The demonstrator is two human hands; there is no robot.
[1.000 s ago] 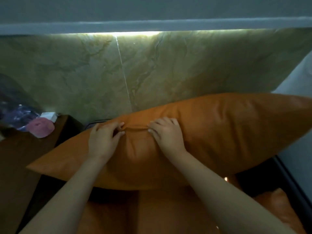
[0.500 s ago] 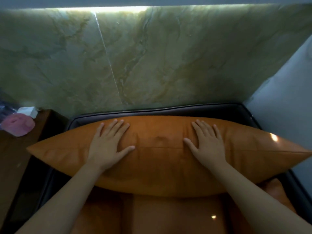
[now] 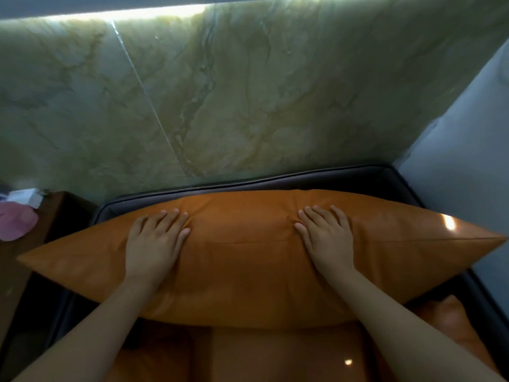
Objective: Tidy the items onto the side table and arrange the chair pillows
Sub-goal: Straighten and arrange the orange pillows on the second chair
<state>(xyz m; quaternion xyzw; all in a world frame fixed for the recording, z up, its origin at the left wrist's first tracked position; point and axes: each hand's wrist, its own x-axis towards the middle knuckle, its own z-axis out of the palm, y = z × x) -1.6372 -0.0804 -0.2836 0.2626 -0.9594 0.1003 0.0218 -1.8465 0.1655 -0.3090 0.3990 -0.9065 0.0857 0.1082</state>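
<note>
Left hand (image 3: 154,241) and right hand (image 3: 326,235) flat, fingers spread, on orange pillow (image 3: 248,260), against dark chair back (image 3: 275,184); green marble wall (image 3: 248,92) behind, side table (image 3: 16,260) at left.

Pink item (image 3: 15,223) and white box (image 3: 24,197), left edge: cropped, too blurred to identify. Orange pillow (image 3: 248,257) hides chair back (image 3: 275,186) lower part. Second cushion (image 3: 454,321), lower right: mostly hidden.

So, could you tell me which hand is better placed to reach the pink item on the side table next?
The left hand. It rests flat on the pillow on the side nearer the side table, where the pink item lies. The right hand would have to cross over.
</note>
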